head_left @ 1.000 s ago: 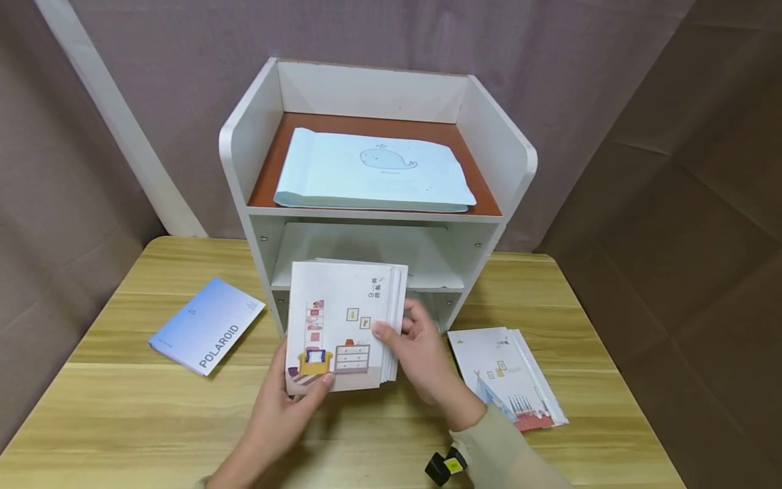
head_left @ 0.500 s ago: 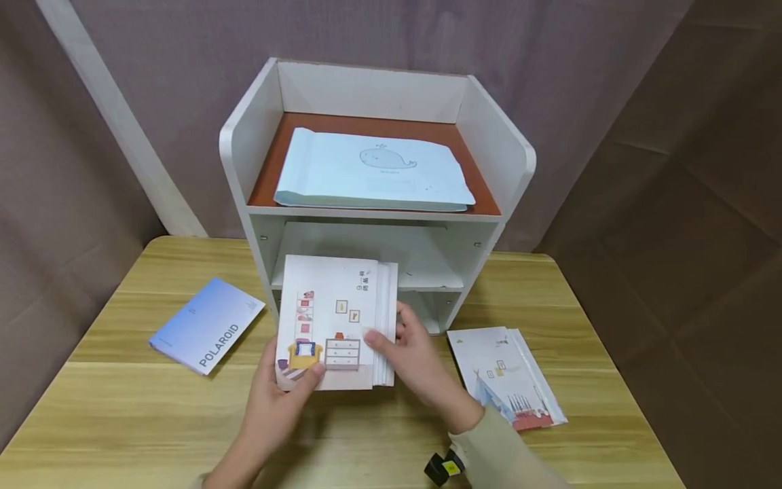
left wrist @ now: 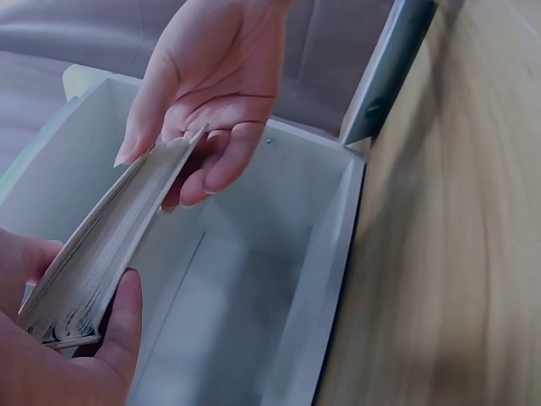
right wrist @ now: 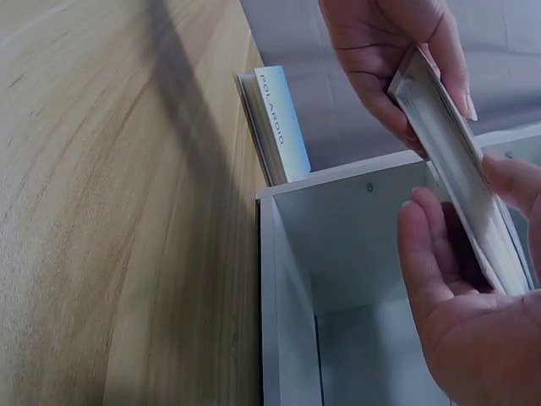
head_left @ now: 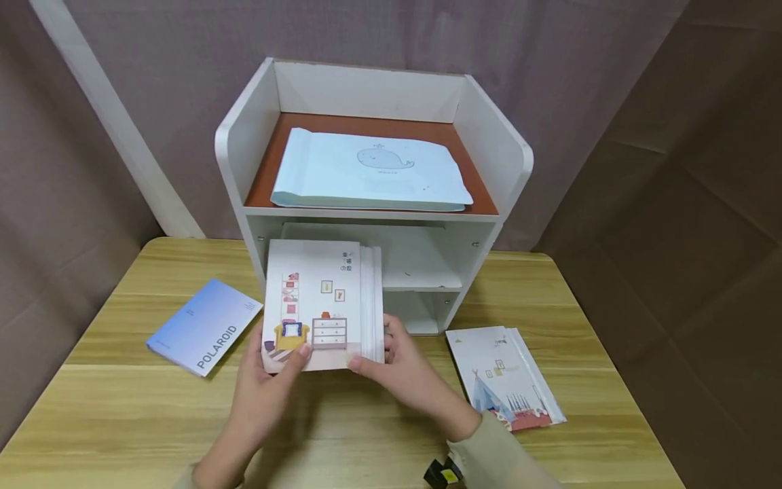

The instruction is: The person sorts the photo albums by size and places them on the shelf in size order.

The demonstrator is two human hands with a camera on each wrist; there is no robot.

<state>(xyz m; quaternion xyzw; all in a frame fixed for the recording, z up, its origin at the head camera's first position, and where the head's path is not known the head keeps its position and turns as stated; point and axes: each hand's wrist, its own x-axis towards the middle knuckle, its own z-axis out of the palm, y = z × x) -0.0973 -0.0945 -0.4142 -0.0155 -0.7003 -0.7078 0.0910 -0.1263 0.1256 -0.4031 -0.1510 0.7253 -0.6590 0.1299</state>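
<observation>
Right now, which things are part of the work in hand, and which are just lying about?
In hand:
- stack of cards, gripped by the left hand and the right hand
- white shelf unit just behind it

Lying about:
- Polaroid booklet
- whale envelope on the top shelf
- second card pile on the table

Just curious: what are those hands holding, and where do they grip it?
A stack of illustrated cards, gripped at its near bottom corners: left hand one corner, right hand the other.
</observation>
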